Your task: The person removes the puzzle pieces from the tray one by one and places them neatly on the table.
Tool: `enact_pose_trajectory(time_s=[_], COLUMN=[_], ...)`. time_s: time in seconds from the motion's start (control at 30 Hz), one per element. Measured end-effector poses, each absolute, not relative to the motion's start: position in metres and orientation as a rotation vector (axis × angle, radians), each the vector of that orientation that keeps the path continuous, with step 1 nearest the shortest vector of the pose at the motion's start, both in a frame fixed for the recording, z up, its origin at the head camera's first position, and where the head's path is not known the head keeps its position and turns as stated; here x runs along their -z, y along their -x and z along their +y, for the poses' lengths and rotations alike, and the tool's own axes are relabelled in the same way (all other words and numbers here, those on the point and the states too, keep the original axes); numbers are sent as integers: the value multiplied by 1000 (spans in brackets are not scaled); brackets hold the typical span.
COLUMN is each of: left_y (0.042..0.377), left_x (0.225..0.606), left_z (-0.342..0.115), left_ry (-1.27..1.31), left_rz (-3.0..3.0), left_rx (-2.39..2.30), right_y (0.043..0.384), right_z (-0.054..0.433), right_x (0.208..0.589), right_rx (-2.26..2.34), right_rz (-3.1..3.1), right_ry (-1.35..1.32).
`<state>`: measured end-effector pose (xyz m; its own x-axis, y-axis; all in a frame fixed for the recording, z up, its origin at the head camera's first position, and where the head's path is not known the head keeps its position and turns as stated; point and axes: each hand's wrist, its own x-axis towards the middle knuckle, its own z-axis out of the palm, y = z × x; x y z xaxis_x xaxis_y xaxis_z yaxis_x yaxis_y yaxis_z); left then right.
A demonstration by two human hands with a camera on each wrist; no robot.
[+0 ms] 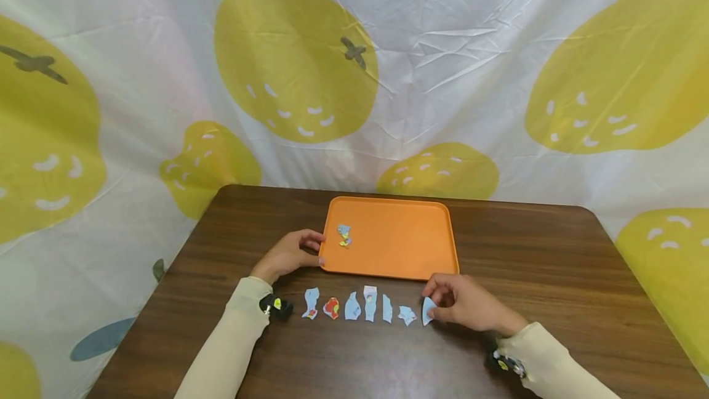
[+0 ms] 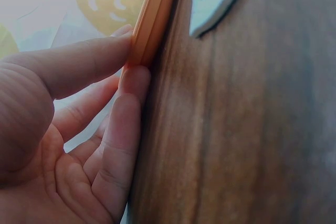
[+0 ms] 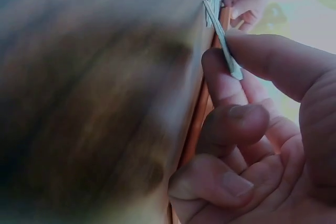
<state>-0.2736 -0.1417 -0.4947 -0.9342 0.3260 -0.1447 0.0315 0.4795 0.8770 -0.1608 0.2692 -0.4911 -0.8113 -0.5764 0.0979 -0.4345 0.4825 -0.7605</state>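
Note:
My left hand (image 1: 290, 254) grips the left front corner of the orange tray (image 1: 399, 239). In the left wrist view its thumb and fingers lie against the tray's rim (image 2: 152, 19). My right hand (image 1: 471, 303) pinches a light blue puzzle piece (image 1: 428, 311) with a curved edge, at the right end of a row. The right wrist view shows that piece (image 3: 223, 43) tilted up between thumb and forefinger. Leftward in the row lie a star-like piece (image 1: 407, 315), a narrow piece (image 1: 387, 308) and several others, including a red one (image 1: 331, 308).
Small blue and yellow pieces (image 1: 344, 236) sit near the tray's left side. The brown wooden table (image 1: 532, 251) reaches back to a white cloth with yellow fruit prints (image 1: 299, 60). Each wrist bears a dark strapped device (image 1: 279, 306).

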Motion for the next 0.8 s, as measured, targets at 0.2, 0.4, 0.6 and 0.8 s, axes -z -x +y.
enact_pose_trajectory(time_s=[0.2,0.4,0.6,0.8], left_y=[274,273,274,274], left_x=[495,495,495,497], left_z=[-142,-141,-142,-142], left_ry=[-301,-305,-305,-304], left_rz=[2442,2434,2435,2433], left_rx=[-1431,-1438,-1446,-1446], right_y=[160,161,163,162], right_z=[268,266,264,265], right_x=[488,487,488,487], right_rx=[1180,1090,1015,1081], right_rz=[2612,2680,2704,2668], right_ry=[888,855,840,833])
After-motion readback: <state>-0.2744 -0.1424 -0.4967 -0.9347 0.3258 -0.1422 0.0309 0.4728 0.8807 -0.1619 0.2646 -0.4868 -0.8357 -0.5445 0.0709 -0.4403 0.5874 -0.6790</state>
